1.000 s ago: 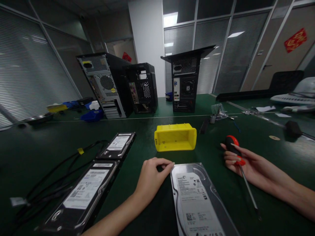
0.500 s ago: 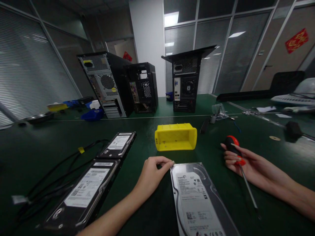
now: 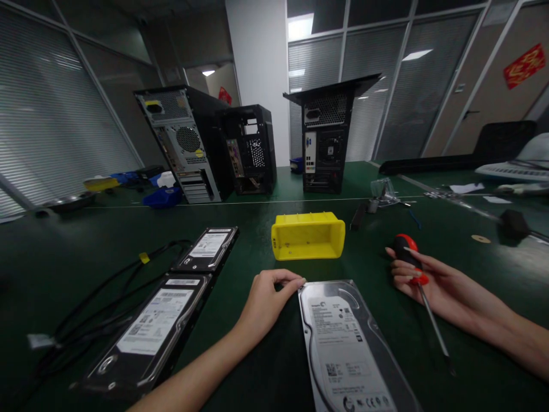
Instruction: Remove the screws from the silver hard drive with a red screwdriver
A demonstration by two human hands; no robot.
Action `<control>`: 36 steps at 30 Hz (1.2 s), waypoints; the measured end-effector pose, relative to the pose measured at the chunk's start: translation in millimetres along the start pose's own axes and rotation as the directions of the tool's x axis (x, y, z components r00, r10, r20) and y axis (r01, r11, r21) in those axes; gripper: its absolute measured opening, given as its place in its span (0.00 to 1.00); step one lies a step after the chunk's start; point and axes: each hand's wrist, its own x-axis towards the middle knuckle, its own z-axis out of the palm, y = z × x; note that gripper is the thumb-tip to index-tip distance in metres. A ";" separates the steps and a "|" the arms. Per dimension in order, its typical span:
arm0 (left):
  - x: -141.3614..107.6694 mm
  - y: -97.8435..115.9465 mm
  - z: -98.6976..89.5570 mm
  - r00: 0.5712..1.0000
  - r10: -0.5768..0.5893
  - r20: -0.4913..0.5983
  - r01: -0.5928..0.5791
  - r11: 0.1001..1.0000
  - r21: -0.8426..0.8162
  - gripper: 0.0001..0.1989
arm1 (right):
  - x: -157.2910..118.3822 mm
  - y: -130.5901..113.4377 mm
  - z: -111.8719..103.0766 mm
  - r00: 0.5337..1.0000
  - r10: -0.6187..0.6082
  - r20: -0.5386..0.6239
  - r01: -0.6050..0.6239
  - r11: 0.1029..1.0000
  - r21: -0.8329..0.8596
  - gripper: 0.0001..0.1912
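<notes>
A silver hard drive [image 3: 347, 343] lies label up on the green table in front of me. At its far left corner, my left hand [image 3: 274, 292] has thumb and forefinger pinched together; what sits between the fingertips is too small to make out. To the right of the drive, my right hand [image 3: 422, 274] is closed around the red and black handle of a screwdriver [image 3: 434, 320], its shaft slanting down toward me, clear of the drive. Just beyond the drive stands a yellow bin [image 3: 309, 240] with its opening toward me and a few tiny pieces inside.
Two more hard drives, a near one [image 3: 154, 320] and a far one [image 3: 208, 249], lie at left beside black cables [image 3: 103, 292]. Computer towers [image 3: 189, 143], including one at right [image 3: 326, 137], stand at the back. A clear plastic bag [image 3: 384, 191] lies beyond the screwdriver.
The view has shifted very slightly. Both hands, the hard drive and the screwdriver keep the same positions relative to one another.
</notes>
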 end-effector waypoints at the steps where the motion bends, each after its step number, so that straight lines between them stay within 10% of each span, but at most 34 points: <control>1: 0.1 -0.8 0.2 1.000 0.000 -0.002 0.000 1.000 -0.003 0.11 | 0.4 0.5 -0.8 1.000 0.001 -0.002 -0.001 1.000 0.002 0.16; 6: -0.1 -1.2 0.5 1.000 0.000 -0.009 0.000 1.000 0.003 0.12 | -1.6 -2.9 0.0 0.999 -0.048 0.021 0.049 0.997 -0.060 0.17; 10: -0.9 1.7 0.1 1.000 -0.001 -0.018 0.002 1.000 0.029 0.12 | -10.8 -10.7 40.9 0.972 -0.177 0.152 0.197 0.972 -0.129 0.14; 19: -1.8 -1.0 1.0 0.999 0.017 -0.031 -0.017 1.000 -0.002 0.14 | 13.8 47.5 164.4 0.730 -0.197 0.654 0.525 0.774 -0.353 0.12; 36: -5.5 0.9 -1.5 0.999 0.044 -0.013 -0.044 0.999 0.009 0.13 | 44.1 83.2 153.3 0.633 -0.080 0.770 0.583 0.704 -0.406 0.14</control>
